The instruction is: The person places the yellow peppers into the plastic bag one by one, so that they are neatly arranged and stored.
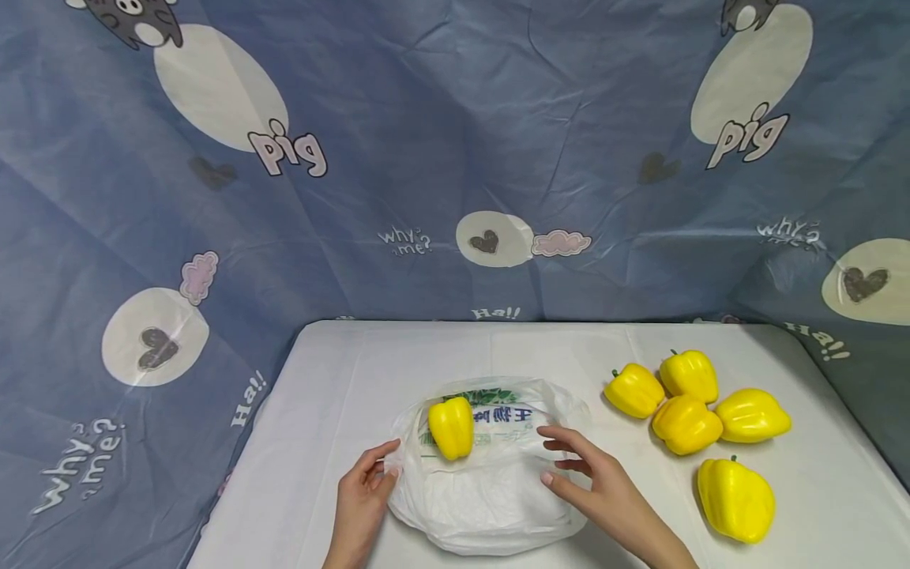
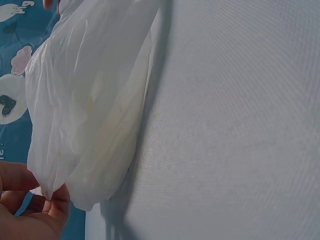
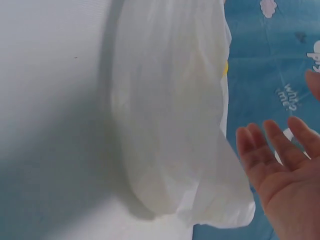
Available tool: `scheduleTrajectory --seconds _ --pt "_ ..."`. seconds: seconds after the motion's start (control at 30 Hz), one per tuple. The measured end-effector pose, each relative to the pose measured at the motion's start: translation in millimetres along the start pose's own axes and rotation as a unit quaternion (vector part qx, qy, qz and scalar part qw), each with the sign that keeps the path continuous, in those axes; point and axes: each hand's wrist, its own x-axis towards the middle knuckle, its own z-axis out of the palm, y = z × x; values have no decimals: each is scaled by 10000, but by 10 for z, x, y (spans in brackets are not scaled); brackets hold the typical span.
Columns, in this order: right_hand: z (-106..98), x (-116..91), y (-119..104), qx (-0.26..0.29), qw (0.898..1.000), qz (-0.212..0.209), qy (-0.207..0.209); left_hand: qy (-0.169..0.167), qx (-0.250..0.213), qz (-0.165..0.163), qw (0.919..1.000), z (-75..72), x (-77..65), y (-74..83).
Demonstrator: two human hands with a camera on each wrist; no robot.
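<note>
A white plastic bag (image 1: 490, 506) lies spread open on the table, green and dark print showing on its inside. One yellow bell pepper (image 1: 451, 428) sits in the bag's mouth, toward its left side. At the bag's left rim my left hand (image 1: 364, 494) pinches the plastic; in the left wrist view the fingers (image 2: 56, 207) grip a gathered edge. My right hand (image 1: 604, 490) hovers by the bag's right side, fingers spread and holding nothing. The right wrist view shows that hand (image 3: 290, 185) apart from the bag (image 3: 165, 115).
Right of the bag, several yellow bell peppers stand in a cluster, among them one at the back (image 1: 690, 376) and one at the right (image 1: 753, 416). Nearer the front is a separate pepper (image 1: 736, 501). A blue printed cloth (image 1: 426, 158) hangs behind the white-covered table (image 1: 341, 379).
</note>
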Motion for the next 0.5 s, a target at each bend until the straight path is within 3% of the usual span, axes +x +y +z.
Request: scheduleTrajectory --seconds 0.27,0.5 --pt "-26 -114 53 -183 9993 130 310 -91 -37 86 9999 -1 -2 0" --pt "-22 -242 115 -457 9964 -221 681 -66 17 15 10000 2 3 -9"
